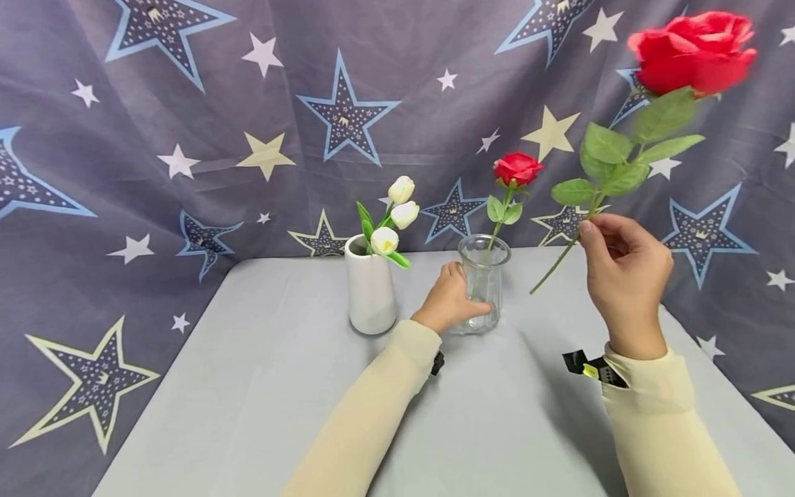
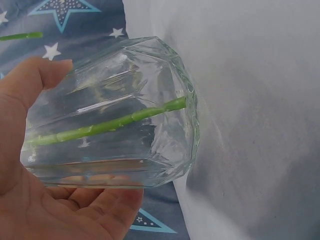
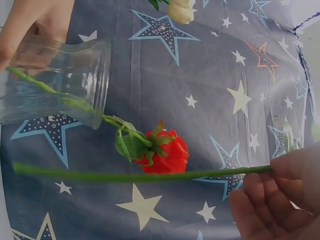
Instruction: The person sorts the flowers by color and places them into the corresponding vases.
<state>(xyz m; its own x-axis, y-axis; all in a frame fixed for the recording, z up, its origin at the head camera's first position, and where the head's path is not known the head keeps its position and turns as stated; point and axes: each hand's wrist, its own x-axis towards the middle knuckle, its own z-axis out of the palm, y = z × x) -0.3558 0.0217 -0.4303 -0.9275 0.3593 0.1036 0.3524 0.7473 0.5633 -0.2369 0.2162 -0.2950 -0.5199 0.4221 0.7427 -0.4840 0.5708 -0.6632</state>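
Note:
My left hand (image 1: 452, 298) grips the side of a clear glass vase (image 1: 493, 293), thumb on one side and fingers on the other. Inside it leans a red rose (image 1: 518, 169), its bloom above the rim; the left wrist view shows its green stem (image 2: 115, 122) reaching down to the vase's base. To the right, my right hand (image 1: 627, 269) pinches the stem of a second red rose (image 1: 695, 55) between thumb and fingertips. That rose is held up in the air, bloom at the upper right, and its bare stem end (image 3: 50, 171) points down-left beside the vase.
A white vase (image 1: 370, 293) with several white tulips (image 1: 404, 215) stands left of the glass vase. Both vases are on a table with a light grey cover (image 1: 279, 386). Behind and at the sides hangs a grey cloth (image 1: 211, 90) printed with stars.

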